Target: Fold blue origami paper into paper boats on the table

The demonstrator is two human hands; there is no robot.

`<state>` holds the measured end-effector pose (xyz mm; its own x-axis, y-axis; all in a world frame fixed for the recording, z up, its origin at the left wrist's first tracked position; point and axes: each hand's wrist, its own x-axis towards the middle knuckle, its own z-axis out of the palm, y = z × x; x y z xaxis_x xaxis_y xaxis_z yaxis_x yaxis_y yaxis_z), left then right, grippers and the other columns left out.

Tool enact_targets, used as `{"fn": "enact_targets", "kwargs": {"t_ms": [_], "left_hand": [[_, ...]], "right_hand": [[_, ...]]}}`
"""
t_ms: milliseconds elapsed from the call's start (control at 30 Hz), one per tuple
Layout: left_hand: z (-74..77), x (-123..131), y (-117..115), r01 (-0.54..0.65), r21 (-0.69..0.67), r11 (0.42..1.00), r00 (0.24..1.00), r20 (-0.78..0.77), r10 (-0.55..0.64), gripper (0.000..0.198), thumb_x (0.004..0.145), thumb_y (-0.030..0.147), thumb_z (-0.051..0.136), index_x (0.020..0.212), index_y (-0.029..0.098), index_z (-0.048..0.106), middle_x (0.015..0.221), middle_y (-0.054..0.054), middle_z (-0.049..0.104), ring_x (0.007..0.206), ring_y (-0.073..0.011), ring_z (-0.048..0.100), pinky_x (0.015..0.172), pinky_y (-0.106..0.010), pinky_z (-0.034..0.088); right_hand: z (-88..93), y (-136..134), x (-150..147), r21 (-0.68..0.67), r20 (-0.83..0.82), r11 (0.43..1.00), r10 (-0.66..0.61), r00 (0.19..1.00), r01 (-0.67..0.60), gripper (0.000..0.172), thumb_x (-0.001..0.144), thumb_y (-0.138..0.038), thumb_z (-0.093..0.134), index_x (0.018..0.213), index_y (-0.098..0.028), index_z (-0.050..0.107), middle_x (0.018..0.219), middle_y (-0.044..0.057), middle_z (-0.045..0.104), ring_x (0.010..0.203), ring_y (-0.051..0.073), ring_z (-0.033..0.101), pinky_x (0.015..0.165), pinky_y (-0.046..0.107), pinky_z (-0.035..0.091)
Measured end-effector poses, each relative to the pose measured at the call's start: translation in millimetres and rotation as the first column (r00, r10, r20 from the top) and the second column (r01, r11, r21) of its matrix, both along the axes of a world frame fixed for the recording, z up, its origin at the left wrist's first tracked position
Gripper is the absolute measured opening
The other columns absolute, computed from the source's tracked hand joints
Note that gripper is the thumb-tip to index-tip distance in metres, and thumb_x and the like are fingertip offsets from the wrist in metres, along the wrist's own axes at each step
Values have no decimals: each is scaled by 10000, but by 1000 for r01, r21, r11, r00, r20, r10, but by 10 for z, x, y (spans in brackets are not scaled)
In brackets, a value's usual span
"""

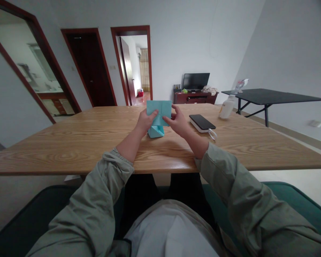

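Observation:
Between my two hands is a light-blue sheet of folded paper (pixel 159 106), held upright above the table with crease lines on its face. My left hand (pixel 146 119) grips its left side, thumb across the front and the other fingers hidden behind. On the right side my right hand (pixel 178 120) pinches it, thumb on the lower front and fingers at the edge and behind. Just below the sheet, a second light-blue folded paper piece (pixel 156 132) with angled faces sits on the wooden table (pixel 96 142); the sheet and my hands hide its upper part.
Right of my hands a black phone (pixel 202 122) lies on a white box-like object with a white loop. Farther right stands a whitish spray bottle (pixel 227 107). Beyond the table are a black folding table (pixel 273 96) and a low cabinet (pixel 182 97) bearing a TV (pixel 196 81).

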<state>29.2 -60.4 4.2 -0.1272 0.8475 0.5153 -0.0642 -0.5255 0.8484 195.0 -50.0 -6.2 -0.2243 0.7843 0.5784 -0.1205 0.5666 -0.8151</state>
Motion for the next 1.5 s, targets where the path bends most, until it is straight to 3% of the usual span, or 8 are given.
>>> {"fn": "enact_targets", "kwargs": {"t_ms": [200, 333, 500, 700, 1067, 1267, 1367, 1500], "left_hand": [[-38, -4, 35, -26, 80, 996, 985, -169, 40, 415, 715, 423, 750, 992, 120, 694, 934, -89, 729, 789, -203, 662, 714, -316, 537], [-51, 35, 48, -38, 139, 990, 957, -281, 76, 356, 728, 398, 731, 948, 121, 699, 878, -72, 728, 757, -194, 647, 704, -314, 528], [-42, 57, 43, -77, 184, 980, 952, -280, 127, 290, 747, 359, 707, 923, 130, 690, 845, -48, 719, 737, -176, 631, 703, -296, 514], [-33, 55, 23, -107, 227, 968, 941, -291, 172, 281, 753, 376, 705, 894, 138, 655, 818, -37, 690, 733, -158, 604, 657, -260, 480], [-36, 125, -12, 48, 142, 989, 960, -278, -6, 331, 716, 415, 744, 885, 158, 622, 850, -23, 675, 760, -139, 608, 687, -251, 498], [-52, 130, -70, 250, 92, 964, 932, -293, -213, 471, 687, 532, 768, 966, 173, 641, 890, -31, 678, 826, -160, 644, 703, -249, 514], [-25, 119, -100, 333, 11, 943, 919, -226, -322, 544, 808, 662, 576, 1035, 176, 666, 958, -73, 703, 891, -196, 674, 724, -281, 539], [-26, 106, -45, 213, 60, 975, 938, -293, -186, 551, 900, 628, 444, 1028, 157, 699, 999, -100, 719, 980, -232, 674, 841, -354, 545]], "right_hand": [[-34, 43, 24, 127, 81, 981, -157, 984, 146, 779, 764, -502, 705, 1410, -254, 346, 1011, 55, 692, 802, 215, 672, 707, 374, 588], [-18, 25, 67, 454, 127, 806, -482, 867, 381, 822, 809, -408, 677, 1506, -263, 267, 1394, 146, 499, 1156, 309, 568, 918, 504, 537], [30, -17, 91, 640, 155, 648, -635, 757, 413, 609, 826, -320, 652, 1400, -226, 471, 1438, 153, 443, 1330, 326, 433, 1101, 521, 394], [7, 14, 75, 555, 162, 695, -629, 760, 457, 669, 803, -321, 642, 1426, -197, 433, 1342, 156, 564, 1207, 308, 551, 1012, 491, 472], [6, 17, 71, 439, 203, 738, -637, 743, 512, 739, 758, -238, 564, 1467, -157, 374, 1304, 172, 615, 1031, 314, 648, 924, 505, 518], [16, 43, 82, 419, 160, 745, -623, 765, 519, 713, 737, -207, 526, 1440, -180, 407, 1307, 149, 616, 1040, 313, 646, 958, 532, 496], [37, 23, 82, 403, 131, 776, -574, 808, 486, 687, 758, -214, 507, 1437, -188, 401, 1310, 140, 618, 1039, 290, 646, 966, 504, 500], [62, -13, 76, 398, 103, 806, -514, 852, 438, 662, 794, -226, 493, 1445, -202, 373, 1310, 136, 620, 1012, 264, 653, 968, 480, 504]]}}
